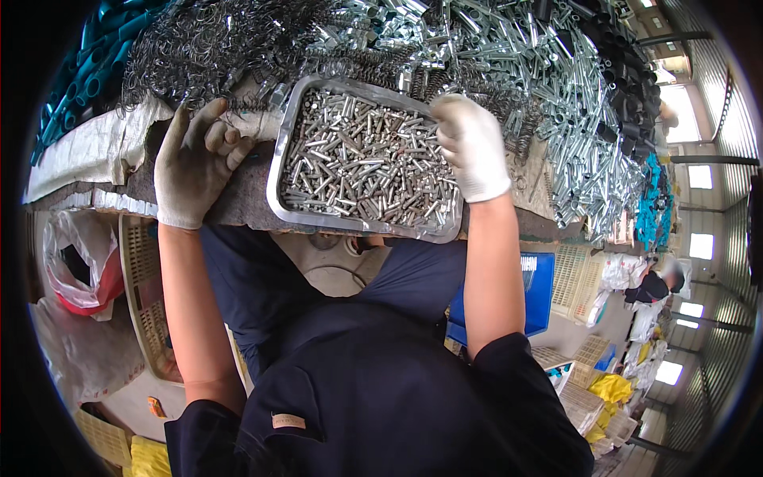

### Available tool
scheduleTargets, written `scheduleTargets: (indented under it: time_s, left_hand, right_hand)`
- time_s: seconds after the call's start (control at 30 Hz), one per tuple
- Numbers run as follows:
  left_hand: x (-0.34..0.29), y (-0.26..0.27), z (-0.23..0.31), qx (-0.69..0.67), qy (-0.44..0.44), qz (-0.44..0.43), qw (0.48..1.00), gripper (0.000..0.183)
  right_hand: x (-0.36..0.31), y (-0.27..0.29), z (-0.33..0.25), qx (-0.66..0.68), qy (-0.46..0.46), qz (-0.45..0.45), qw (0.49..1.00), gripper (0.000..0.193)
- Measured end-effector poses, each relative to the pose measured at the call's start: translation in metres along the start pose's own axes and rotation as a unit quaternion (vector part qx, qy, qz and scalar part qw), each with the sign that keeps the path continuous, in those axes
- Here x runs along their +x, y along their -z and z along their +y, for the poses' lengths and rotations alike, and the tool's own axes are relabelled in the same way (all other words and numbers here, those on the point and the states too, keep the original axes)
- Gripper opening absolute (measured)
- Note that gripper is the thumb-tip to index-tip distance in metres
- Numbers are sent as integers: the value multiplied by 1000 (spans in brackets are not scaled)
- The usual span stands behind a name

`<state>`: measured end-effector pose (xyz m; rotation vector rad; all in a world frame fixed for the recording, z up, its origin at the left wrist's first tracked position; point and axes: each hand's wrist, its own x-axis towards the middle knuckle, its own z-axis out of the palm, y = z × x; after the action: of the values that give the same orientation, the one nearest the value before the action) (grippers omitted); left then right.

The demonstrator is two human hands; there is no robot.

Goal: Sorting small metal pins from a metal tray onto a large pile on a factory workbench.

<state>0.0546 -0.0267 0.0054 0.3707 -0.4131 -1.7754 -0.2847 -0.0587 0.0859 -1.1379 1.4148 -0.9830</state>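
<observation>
My left hand [193,163], in a white glove with dark soiled fingers, is raised at the bench edge left of the tray. Its palm side shows, the fingers are loosely bent and the thumb stands apart; I see nothing held. A metal tray [280,171] full of short silvery metal pins [366,159] lies tilted at the bench's near edge. At the tray's upper right corner is my right hand [474,147] in a cleaner white glove, its fingers curled closed. Whatever those fingers may hold is hidden. Loose coil springs [246,103] lie just beyond my left fingertips.
Heaped along the bench are dark springs [199,56], shiny metal tubes [584,159], black parts [624,79] and teal tubes [91,71]. A blue bin [540,294] and plastic crates [143,294] stand below. Another person [656,286] is far right.
</observation>
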Motion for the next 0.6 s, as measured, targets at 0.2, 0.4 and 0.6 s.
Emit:
scheduleTargets:
  time_s: [0.2, 0.4, 0.6]
  left_hand:
    - [0, -2, -1, -4, -7, -11, 1000, 51]
    - [3, 0, 0, -3, -4, -43, 999, 51]
    - [2, -3, -1, -16, -6, -40, 999, 51]
  right_hand:
    - [-3, 18, 1, 185, -56, -94, 977, 29]
    - [-17, -6, -4, -426, 145, -80, 889, 23]
    - [-17, -14, 0, -563, 110, -29, 819, 20]
